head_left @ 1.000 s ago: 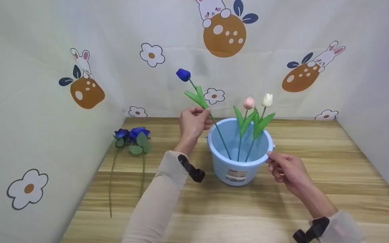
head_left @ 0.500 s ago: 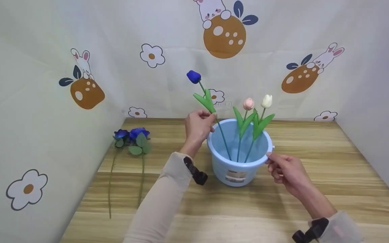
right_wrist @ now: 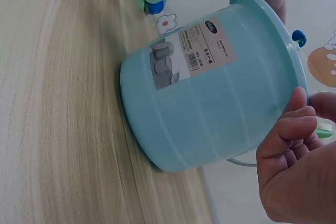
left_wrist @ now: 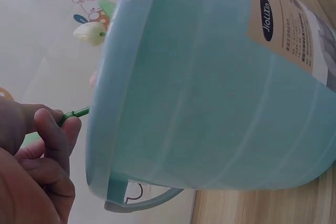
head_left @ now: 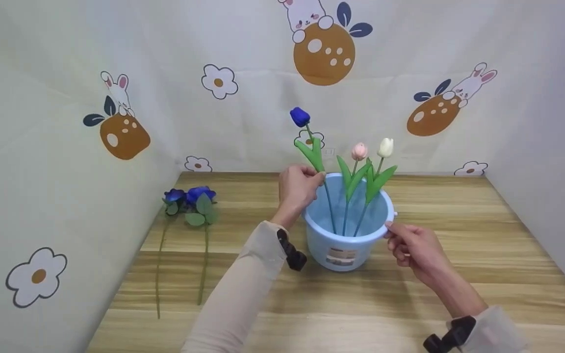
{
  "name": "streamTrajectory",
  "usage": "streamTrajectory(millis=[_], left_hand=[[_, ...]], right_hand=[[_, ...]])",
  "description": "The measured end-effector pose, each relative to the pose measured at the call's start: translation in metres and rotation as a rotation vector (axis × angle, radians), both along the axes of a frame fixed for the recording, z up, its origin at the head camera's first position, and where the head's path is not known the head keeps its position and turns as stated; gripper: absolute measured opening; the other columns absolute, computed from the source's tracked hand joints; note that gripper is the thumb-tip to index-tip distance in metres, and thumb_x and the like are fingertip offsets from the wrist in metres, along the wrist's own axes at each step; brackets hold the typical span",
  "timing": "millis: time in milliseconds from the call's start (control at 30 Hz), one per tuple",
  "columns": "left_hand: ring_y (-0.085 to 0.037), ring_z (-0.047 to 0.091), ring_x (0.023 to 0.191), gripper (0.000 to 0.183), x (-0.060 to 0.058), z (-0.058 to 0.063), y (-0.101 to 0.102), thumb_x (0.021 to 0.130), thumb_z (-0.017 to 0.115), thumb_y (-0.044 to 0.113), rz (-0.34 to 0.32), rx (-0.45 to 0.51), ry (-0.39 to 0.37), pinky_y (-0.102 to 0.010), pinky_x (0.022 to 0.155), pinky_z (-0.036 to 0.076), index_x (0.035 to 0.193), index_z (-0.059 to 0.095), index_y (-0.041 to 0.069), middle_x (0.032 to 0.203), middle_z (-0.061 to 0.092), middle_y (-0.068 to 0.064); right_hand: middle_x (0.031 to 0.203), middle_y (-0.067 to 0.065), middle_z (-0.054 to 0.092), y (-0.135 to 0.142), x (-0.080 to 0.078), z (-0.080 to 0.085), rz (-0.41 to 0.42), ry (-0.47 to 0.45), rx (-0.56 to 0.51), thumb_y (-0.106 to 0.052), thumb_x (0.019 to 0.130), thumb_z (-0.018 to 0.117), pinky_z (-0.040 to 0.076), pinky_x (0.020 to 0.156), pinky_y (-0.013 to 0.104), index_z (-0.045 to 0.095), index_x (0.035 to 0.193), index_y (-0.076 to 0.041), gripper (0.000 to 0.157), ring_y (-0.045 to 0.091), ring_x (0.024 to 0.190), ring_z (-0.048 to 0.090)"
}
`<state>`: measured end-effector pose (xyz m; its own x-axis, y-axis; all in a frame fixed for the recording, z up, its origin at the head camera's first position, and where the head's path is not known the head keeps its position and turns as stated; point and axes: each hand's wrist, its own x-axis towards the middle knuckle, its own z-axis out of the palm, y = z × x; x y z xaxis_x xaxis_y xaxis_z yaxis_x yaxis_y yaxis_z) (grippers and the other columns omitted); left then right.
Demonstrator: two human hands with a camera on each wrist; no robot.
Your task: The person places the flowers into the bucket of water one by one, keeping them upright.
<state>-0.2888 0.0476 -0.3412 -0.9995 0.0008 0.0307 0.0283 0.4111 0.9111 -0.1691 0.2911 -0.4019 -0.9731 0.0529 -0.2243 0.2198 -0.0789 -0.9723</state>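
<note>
The place looked like a small recording set: pale sheeting (head_left: 253,39), creased and printed with rabbits (head_left: 307,10), oranges (head_left: 324,69) and blossoms (head_left: 219,82), closed in three sides of a wood-grain table (head_left: 459,211), and black wrist cameras (head_left: 296,260) were worn. Whether it stood in a home or a studio could not be told.

Left hand (left_wrist: 42,174): I am watching it pinching a green stem (left_wrist: 79,112) just beside the rim (left_wrist: 112,72).
Bucket (left_wrist: 199,87): its pale blue-green wall is filling my view, a JiaLiXin sticker (left_wrist: 283,30) showing, a handle (left_wrist: 163,199) curving out near the rim.
White bloom (left_wrist: 90,33): it is peeking past the rim.
Surroundings: I am seeing a rabbit-print backdrop (left_wrist: 47,66) and wooden tabletop (left_wrist: 236,208).
</note>
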Motion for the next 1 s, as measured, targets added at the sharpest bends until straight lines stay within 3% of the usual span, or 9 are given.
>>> streamTrajectory(millis=[333, 600, 767, 1000], left_hand=[[-0.010, 0.062, 0.056, 0.018, 0.002, -0.003, 0.009, 0.099, 0.076, 0.024, -0.040, -0.099, -0.001, -0.020, 0.051, 0.047, 0.086, 0.078, 0.012, 0.081, 0.074, 0.000], [-0.007, 0.061, 0.049, 0.020, 0.004, -0.005, 0.019, 0.097, 0.078, 0.024, -0.046, -0.198, -0.003, -0.020, 0.050, 0.042, 0.080, 0.078, 0.012, 0.079, 0.078, -0.003], [-0.006, 0.062, 0.046, 0.021, 0.005, -0.005, 0.021, 0.094, 0.080, 0.023, -0.046, -0.256, 0.003, -0.018, 0.047, 0.042, 0.075, 0.080, 0.014, 0.065, 0.073, 0.003], [-0.007, 0.061, 0.043, 0.026, 0.003, -0.006, 0.024, 0.093, 0.080, 0.017, -0.072, -0.297, -0.001, -0.017, 0.045, 0.041, 0.068, 0.074, 0.012, 0.055, 0.066, 0.003]], right_hand=[[0.063, -0.003, 0.062, 0.001, 0.000, 0.000, -0.003, 0.001, 0.015, -0.021, 0.106, 0.062, 0.035, 0.047, 0.019, 0.073, 0.079, -0.010, 0.032, 0.007, 0.050, 0.046], [0.063, -0.002, 0.062, 0.000, 0.000, -0.001, -0.009, -0.006, 0.008, -0.022, 0.106, 0.064, 0.035, 0.047, 0.019, 0.074, 0.081, -0.007, 0.030, 0.007, 0.050, 0.046], [0.062, -0.002, 0.062, 0.000, 0.000, -0.002, -0.011, -0.003, -0.005, -0.021, 0.106, 0.064, 0.034, 0.047, 0.019, 0.073, 0.079, -0.010, 0.030, 0.007, 0.049, 0.045], [0.062, -0.002, 0.062, 0.001, -0.001, -0.002, -0.011, -0.003, -0.007, -0.020, 0.106, 0.064, 0.035, 0.047, 0.019, 0.073, 0.078, -0.010, 0.032, 0.007, 0.050, 0.046]])
